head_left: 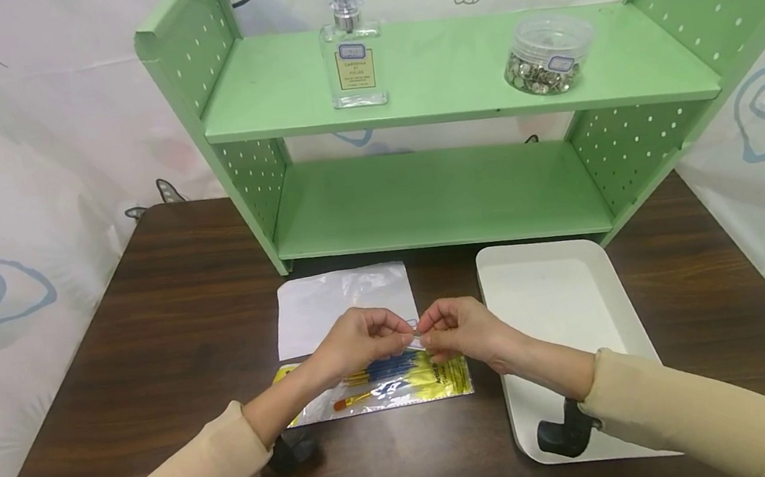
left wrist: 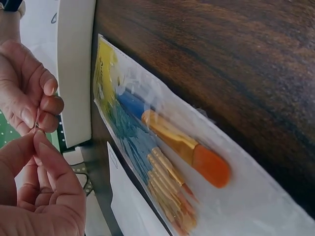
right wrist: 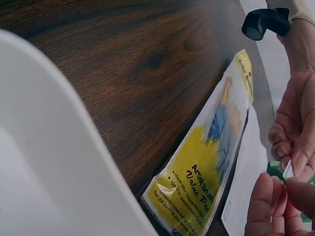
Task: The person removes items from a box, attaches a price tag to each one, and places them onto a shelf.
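Held up between both hands is a small white sticker label [right wrist: 289, 170] with a dark printed border. My left hand [head_left: 365, 336] pinches it between thumb and index finger. From the other side my right hand [head_left: 460, 329] pinches its edge, the fingertips of both hands nearly meeting. In the left wrist view the label shows only as a thin sliver edge-on. Below the hands lies a clear pack of paintbrushes [head_left: 379, 396] with yellow printing, blue handles and one wide orange-tipped brush. Behind it is a flat white packet [head_left: 343, 298], partly hidden by the hands.
A white tray [head_left: 547, 283] lies on the dark wooden table [head_left: 185, 308] at the right, under the right forearm. At the back stands a green two-tier shelf [head_left: 441, 192]. Its top tier bears a labelled perfume bottle [head_left: 353, 57] and a clear jar [head_left: 549, 54] of small metal pieces.
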`<state>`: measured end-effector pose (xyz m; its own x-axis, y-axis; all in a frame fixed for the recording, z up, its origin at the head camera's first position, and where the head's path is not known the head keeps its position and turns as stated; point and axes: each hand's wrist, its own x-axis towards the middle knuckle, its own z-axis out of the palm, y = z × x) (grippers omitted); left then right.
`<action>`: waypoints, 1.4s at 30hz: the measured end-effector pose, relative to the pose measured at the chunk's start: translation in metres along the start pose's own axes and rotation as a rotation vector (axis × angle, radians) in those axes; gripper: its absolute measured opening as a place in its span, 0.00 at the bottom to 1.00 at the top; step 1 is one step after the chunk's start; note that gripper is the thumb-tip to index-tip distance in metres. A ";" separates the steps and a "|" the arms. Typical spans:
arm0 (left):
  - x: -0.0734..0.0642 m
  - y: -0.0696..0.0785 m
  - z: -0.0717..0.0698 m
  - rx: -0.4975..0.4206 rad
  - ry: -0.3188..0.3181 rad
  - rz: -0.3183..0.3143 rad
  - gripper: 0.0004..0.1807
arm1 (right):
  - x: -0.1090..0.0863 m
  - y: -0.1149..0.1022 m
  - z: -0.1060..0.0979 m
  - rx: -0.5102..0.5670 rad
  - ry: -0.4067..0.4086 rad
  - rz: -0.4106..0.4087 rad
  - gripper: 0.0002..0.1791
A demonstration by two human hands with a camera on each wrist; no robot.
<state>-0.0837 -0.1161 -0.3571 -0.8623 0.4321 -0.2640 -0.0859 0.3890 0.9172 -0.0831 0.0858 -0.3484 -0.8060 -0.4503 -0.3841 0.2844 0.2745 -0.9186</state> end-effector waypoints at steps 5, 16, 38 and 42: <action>-0.001 0.000 0.001 -0.017 0.012 -0.009 0.06 | 0.000 0.002 -0.001 -0.010 0.005 0.018 0.08; 0.001 -0.005 0.001 -0.001 0.005 -0.009 0.06 | 0.001 0.002 0.000 -0.104 -0.040 0.004 0.06; 0.002 -0.015 0.005 0.399 -0.036 0.040 0.02 | 0.019 0.013 0.012 -0.486 -0.019 -0.080 0.05; 0.002 -0.015 0.006 0.434 -0.027 0.052 0.02 | 0.023 0.015 0.013 -0.546 -0.016 -0.096 0.05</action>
<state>-0.0811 -0.1164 -0.3734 -0.8461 0.4790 -0.2339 0.1799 0.6697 0.7205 -0.0900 0.0683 -0.3721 -0.8061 -0.5065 -0.3061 -0.1038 0.6303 -0.7694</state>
